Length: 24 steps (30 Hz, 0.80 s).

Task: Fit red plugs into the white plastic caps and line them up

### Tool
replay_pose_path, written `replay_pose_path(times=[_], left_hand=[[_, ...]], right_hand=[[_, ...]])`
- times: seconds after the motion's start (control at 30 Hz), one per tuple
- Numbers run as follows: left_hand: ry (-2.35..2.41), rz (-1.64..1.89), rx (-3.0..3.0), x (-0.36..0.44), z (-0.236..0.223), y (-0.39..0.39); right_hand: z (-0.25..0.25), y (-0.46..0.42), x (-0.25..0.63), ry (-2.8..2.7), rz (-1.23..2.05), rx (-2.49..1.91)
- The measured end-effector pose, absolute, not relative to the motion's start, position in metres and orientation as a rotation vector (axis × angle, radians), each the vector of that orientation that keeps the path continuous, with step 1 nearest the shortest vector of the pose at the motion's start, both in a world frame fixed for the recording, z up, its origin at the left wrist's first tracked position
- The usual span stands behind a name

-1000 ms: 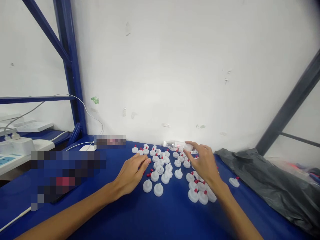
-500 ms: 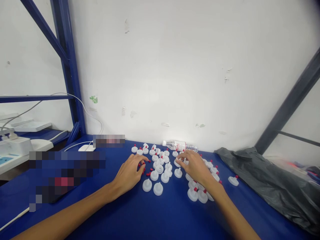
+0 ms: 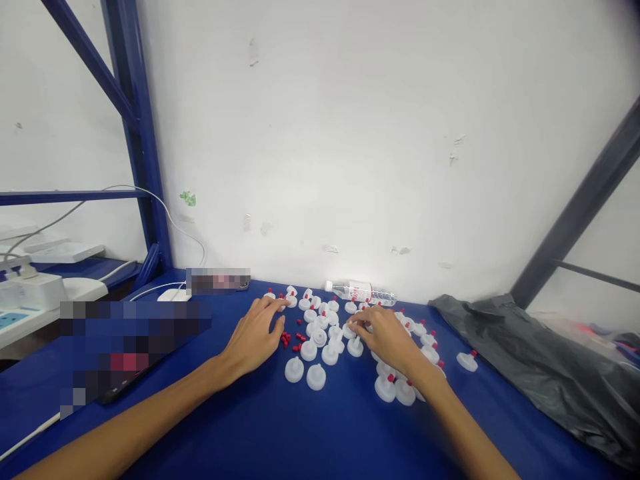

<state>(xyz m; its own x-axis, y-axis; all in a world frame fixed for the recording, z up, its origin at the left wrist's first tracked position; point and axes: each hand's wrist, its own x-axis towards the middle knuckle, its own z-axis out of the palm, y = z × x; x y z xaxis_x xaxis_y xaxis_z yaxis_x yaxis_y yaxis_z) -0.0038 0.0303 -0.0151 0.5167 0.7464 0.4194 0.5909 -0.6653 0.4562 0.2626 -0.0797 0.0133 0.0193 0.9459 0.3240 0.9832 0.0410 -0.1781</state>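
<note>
A plain white, scuffed wall point(image 3: 320, 133) backs a broad, smooth blue table point(image 3: 280, 433) where a person works with both bare hands. A crumpled sheet of dark grey plastic point(image 3: 540, 373) lies along the right side, apart from the main spread of pieces.

The left hand point(image 3: 255, 337) is spread, its fingers open, forefinger extended to the rearmost white pieces; whether it touches them cannot be told. The right hand point(image 3: 393, 337) bends inward, thumb and forefinger drawn close beside a white disc point(image 3: 347, 331); whether they grip it is hidden.

A clear plastic bottle with a white cap point(image 3: 360, 291) lies on its side by the wall, which probably checks any roll backward.

Between and around the hands stand dozens of translucent white plastic discs with narrow spouts point(image 3: 316, 378), most resting on their broad faces, a stable seat that leaves the spouts pointing up. Red-tipped ones crowd the right and back; bare-spouted ones sit front and center.

Smallest are the loose red plastic caps point(image 3: 285, 340), scattered beside the left thumb, apparently within its easy reach.
</note>
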Motion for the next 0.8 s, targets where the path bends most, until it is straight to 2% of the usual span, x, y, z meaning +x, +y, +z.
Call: replay_pose_path(times=[0.3, 0.8], left_hand=[[1.264, 0.684, 2.628, -0.011, -0.022, 0.065], [1.058, 0.895, 2.542, -0.006, -0.018, 0.062]], right_hand=[[0.016, -0.083, 0.258, -1.946, -0.164, -1.868], [0.016, -0.086, 0.224, -1.938, -0.319, -1.682]])
